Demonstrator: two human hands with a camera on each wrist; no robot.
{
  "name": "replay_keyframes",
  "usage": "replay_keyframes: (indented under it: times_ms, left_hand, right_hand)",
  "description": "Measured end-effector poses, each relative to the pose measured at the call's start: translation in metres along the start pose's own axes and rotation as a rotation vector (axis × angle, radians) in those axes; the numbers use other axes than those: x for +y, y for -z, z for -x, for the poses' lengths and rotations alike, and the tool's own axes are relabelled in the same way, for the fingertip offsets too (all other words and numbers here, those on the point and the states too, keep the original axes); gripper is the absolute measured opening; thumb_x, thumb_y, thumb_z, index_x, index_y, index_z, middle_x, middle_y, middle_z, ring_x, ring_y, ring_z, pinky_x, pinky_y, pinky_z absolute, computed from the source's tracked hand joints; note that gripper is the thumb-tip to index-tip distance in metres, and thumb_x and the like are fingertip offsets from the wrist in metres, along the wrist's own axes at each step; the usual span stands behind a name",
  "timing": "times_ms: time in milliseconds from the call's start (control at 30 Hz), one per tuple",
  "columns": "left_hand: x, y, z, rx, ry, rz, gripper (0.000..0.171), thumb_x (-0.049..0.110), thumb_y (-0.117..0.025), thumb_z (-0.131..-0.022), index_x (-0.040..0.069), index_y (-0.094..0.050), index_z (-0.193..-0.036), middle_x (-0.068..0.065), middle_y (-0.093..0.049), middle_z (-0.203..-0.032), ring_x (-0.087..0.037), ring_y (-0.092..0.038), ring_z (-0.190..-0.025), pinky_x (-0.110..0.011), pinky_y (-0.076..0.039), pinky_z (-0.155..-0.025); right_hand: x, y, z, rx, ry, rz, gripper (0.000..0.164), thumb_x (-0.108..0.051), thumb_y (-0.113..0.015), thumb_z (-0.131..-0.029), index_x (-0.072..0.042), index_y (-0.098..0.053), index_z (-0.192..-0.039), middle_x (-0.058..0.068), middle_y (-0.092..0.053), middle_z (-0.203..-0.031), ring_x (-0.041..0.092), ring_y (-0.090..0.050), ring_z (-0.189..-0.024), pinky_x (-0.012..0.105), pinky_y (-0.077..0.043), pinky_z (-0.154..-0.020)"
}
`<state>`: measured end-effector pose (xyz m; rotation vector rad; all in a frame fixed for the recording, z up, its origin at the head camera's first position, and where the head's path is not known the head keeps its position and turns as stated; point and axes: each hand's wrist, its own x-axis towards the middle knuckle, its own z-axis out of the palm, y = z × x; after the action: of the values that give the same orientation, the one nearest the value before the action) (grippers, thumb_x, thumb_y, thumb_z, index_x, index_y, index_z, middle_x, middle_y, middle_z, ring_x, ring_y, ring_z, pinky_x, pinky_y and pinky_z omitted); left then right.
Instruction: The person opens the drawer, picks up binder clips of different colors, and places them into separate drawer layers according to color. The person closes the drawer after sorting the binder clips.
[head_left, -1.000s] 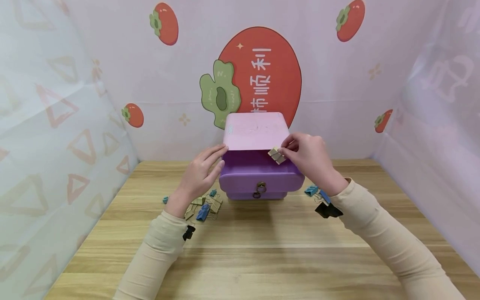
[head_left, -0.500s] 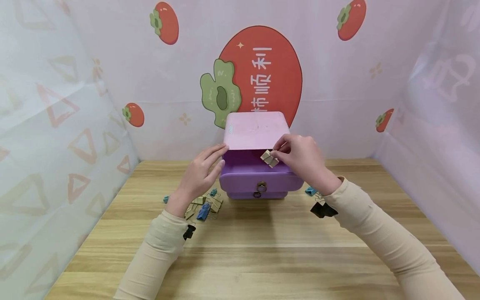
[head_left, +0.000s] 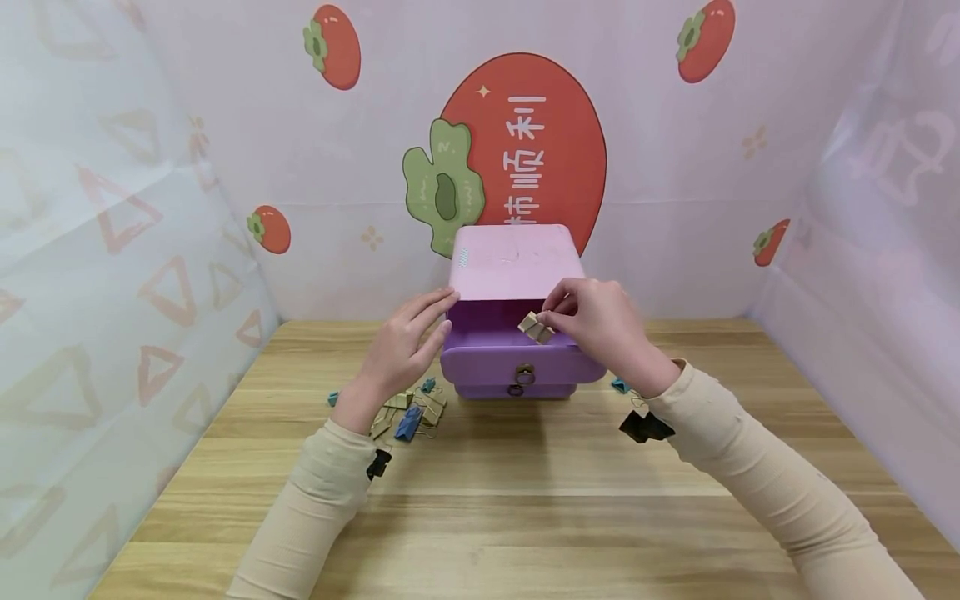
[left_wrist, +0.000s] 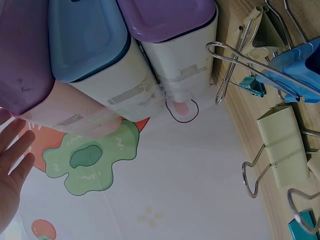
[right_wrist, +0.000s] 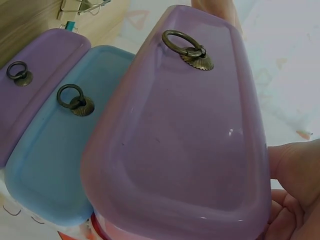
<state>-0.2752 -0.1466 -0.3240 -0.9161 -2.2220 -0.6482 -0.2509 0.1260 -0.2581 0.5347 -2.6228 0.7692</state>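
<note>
My right hand (head_left: 600, 323) pinches a cream binder clip (head_left: 536, 328) between thumb and fingers, over the pulled-out top drawer (head_left: 483, 367) of a small pink cabinet (head_left: 517, 262). That purple drawer has a brass ring pull (right_wrist: 184, 45) and hides the clip in the right wrist view. Fairly straight fingers of my left hand (head_left: 401, 343) rest at the cabinet's left front edge. Beside the left forearm lie several binder clips, including a blue one (head_left: 408, 423) and cream ones (left_wrist: 285, 145).
Beneath the open drawer are a blue drawer (right_wrist: 55, 145) and another purple drawer (right_wrist: 42, 75), both pushed in. Near the right sleeve lie a black binder clip (head_left: 647, 427) and a teal one (head_left: 620, 385). A printed cloth backdrop (head_left: 330, 167) stands behind the wooden table (head_left: 480, 533).
My right hand has moved left and slightly down, carrying the cream binder clip from the drawer's right side further over it. My left hand stays at the cabinet edge.
</note>
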Motion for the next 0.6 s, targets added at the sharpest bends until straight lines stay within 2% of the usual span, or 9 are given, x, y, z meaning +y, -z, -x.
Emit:
replay_keyframes:
  times_ms: [600]
  left_hand:
    - [0.001, 0.0016, -0.0002, -0.008, 0.004, -0.007, 0.04, 0.029, -0.04, -0.093, 0.013, -0.046, -0.129, -0.004, -0.045, -0.133, -0.021, -0.04, -0.124, -0.035, -0.032, -0.104]
  right_hand:
    - [0.0044, -0.007, -0.0031, -0.053, -0.023, 0.002, 0.009, -0.029, -0.07, -0.074, -0.022, -0.065, -0.074, -0.009, -0.066, -0.068, 0.003, -0.06, -0.061, 0.025, -0.046, -0.059]
